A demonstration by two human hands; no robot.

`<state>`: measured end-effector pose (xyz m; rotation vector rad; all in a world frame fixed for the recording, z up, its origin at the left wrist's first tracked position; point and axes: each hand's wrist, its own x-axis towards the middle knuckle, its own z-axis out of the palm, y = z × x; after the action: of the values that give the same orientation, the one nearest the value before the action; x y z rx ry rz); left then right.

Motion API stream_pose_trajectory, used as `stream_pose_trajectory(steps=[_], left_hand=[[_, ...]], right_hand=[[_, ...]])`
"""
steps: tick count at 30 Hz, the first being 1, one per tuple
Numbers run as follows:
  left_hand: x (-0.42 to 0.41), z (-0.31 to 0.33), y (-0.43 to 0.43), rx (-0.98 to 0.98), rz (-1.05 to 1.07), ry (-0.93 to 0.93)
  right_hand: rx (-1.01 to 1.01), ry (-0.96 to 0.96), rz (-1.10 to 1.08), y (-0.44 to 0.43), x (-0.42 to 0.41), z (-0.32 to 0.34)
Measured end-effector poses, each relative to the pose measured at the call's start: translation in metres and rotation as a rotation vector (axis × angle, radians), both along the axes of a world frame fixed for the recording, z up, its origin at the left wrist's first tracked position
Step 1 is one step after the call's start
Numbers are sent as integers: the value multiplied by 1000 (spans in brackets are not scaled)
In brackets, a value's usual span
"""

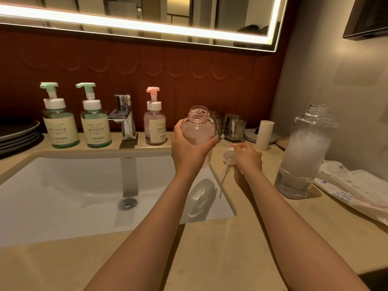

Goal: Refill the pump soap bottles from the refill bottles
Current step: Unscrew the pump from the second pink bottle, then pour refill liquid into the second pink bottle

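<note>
One pink bottle [199, 131], centre frame, sits uncapped in the curled fingers of the left hand [189, 151]; the right hand [248, 158], just right of it, grips the removed pump [228, 159]. Pouring from the open refill bottle [304, 152], right of frame, appears outstanding.

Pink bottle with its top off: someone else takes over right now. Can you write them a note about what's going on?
Left hand: grips the open pink bottle, upright at the sink's right edge.
Right hand: holds the pump head, tube hanging down.
Refill bottle: uncapped and foamy, standing on the counter at right.
Done: pump is off. Fill level is hard to tell.
Left: pour if needed, then screw the pump back on. The green pump bottles and the other pink pump bottle stand by the faucet with pumps on.
</note>
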<state>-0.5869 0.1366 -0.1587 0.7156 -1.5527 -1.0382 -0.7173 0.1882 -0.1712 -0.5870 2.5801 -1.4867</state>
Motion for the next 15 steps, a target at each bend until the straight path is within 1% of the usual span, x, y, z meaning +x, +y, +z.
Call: stream_pose_trajectory(steps=[4,7,11,13,15], left_hand=[[1,9,5,28,-11,54],[2,23,13,-2,-26,59],[0,40,34,-51,-140,54],[-3,40,43,-53,-186,30],[-6,39,51,-62,-203,4]], right_hand=[[-111,28,30,12,3,9],[-198,67,64,23,8,15],[-278,91,112,41,23,25],[-352,152,106,54,31,30],[-477,302,33,75,38,32]])
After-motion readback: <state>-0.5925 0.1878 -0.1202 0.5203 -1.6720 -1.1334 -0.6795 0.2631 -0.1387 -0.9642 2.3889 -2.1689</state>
